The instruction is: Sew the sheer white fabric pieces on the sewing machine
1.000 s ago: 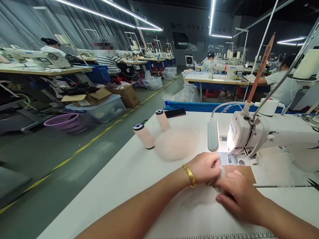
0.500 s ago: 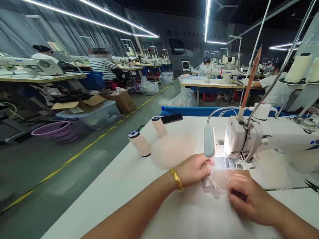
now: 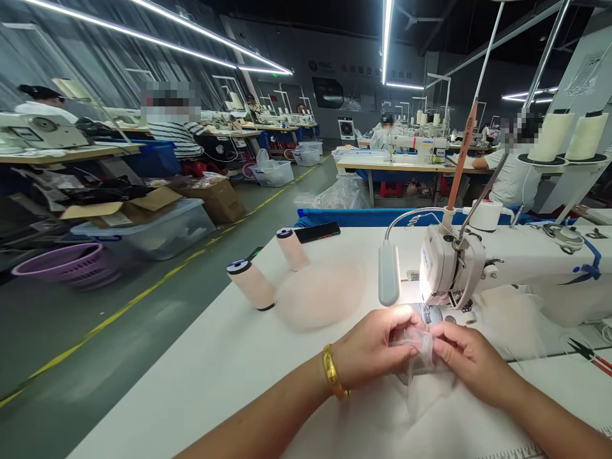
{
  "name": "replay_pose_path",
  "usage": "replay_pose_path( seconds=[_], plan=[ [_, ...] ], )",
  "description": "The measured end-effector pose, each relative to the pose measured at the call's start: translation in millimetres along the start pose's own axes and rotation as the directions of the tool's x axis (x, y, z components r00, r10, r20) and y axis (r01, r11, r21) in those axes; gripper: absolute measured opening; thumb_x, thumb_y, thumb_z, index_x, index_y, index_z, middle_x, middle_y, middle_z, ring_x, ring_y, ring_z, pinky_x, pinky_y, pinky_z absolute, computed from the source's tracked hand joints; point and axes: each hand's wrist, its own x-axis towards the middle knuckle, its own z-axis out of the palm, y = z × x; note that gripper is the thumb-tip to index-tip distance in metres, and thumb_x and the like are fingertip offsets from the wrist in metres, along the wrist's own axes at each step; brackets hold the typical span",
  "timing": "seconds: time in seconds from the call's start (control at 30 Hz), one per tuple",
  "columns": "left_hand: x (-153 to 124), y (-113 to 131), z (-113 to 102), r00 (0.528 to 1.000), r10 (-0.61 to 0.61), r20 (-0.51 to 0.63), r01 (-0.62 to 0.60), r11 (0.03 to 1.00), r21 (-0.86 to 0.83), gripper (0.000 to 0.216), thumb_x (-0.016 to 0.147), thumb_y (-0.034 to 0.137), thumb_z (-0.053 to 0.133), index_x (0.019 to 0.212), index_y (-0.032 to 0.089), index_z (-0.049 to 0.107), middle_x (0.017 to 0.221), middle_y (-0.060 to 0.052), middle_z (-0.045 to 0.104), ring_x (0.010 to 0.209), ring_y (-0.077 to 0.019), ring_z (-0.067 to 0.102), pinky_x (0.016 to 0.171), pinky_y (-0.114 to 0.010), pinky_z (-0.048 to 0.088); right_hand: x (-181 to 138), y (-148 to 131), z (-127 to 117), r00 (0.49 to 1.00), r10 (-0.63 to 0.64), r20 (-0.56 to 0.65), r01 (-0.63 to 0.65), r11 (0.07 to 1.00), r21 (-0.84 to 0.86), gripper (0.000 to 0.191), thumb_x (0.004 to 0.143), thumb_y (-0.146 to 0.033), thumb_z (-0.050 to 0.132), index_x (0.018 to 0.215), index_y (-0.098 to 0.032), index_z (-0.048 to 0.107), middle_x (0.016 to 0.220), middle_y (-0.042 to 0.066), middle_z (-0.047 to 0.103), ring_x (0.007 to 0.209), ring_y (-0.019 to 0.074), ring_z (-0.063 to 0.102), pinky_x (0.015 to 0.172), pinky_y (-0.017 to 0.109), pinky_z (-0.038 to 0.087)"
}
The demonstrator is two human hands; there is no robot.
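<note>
The left hand (image 3: 370, 344) and right hand (image 3: 471, 360) cover part of the sheer fabric (image 3: 421, 362), so how its edges lie between them cannot be told. The right forearm (image 3: 545, 401) hides a stretch of the ruler (image 3: 519, 454) (the bottom edge crops it too). The right edge cuts off the sewing machine (image 3: 447, 271) and the snips' red handles (image 3: 601, 364). A striped-shirted co-worker's head (image 3: 171, 102) is blurred.

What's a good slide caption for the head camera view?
Left hand and right hand pinch sheer fabric beside the needle area of a white sewing machine.
</note>
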Motion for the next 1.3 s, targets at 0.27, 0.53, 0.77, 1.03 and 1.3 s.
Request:
replay_pose_path(
  seconds=[0.27, 0.53, 0.77, 1.03, 1.3],
  plan=[
    [2, -1, 8, 0.999, 0.028, -0.044, -0.028, 1.000, 0.010, 0.018, 0.077, 0.021, 0.059, 0.093, 0.018, 0.067, 0.067, 0.006, 0.050, 0.061, -0.0118, 0.044, 0.055, -0.022, 0.035, 1, -2, 4, 0.975, 0.141, 0.170, -0.192, 0.923, 0.333, 0.040, 0.093, -0.059, 0.071, 0.096, -0.021, 0.060, 0.060, -0.006, 0.059, 0.054, 0.0126, 0.055, 0.054, 0.022, 0.041],
    [3, -12, 13, 0.981, 0.126, -0.148, -0.108, 0.987, 0.122, 0.014, 0.066, 0.007, 0.051, 0.071, 0.020, 0.050, 0.066, 0.006, 0.047, 0.060, -0.0112, 0.041, 0.056, -0.022, 0.032, -2, 6, -2, 0.958, -0.024, 0.284, -0.116, 0.878, 0.464, 0.056, 0.100, -0.072, 0.047, 0.092, -0.019, 0.063, 0.052, -0.004, 0.059, 0.041, 0.0106, 0.045, 0.045, 0.021, 0.035],
    [1, -19, 21, 0.923, 0.344, -0.171, -0.298, 0.922, 0.249, 0.018, 0.078, 0.008, 0.050, 0.069, 0.021, 0.040, 0.071, 0.002, 0.052, 0.067, -0.0133, 0.045, 0.062, -0.024, 0.036, -2, 3, 1, 0.998, 0.059, 0.015, -0.061, 0.981, 0.182, 0.037, 0.098, -0.059, 0.063, 0.104, -0.022, 0.062, 0.060, -0.008, 0.052, 0.057, 0.0127, 0.048, 0.061, 0.025, 0.038],
    [1, -14, 34, 0.962, 0.154, -0.226, -0.089, 0.958, 0.274, 0.028, 0.077, 0.018, 0.061, 0.067, 0.022, 0.035, 0.063, 0.006, 0.044, 0.057, -0.0117, 0.036, 0.054, -0.024, 0.028, -3, -2, 16, 0.979, -0.172, -0.112, 0.136, 0.952, -0.273, 0.013, 0.098, -0.034, 0.056, 0.093, -0.025, 0.064, 0.063, -0.003, 0.055, 0.073, 0.0200, 0.057, 0.077, 0.033, 0.042],
    [-2, -12, 44, 0.957, 0.121, -0.265, -0.007, 0.919, 0.394, 0.027, 0.069, 0.003, 0.050, 0.071, 0.022, 0.032, 0.064, 0.006, 0.043, 0.057, -0.0120, 0.034, 0.055, -0.025, 0.026, 0, -10, 11, 0.995, -0.056, -0.084, 0.034, 0.969, -0.243, 0.019, 0.091, -0.026, 0.053, 0.072, -0.024, 0.049, 0.065, -0.003, 0.054, 0.068, 0.0174, 0.054, 0.071, 0.030, 0.039]
  ],
)
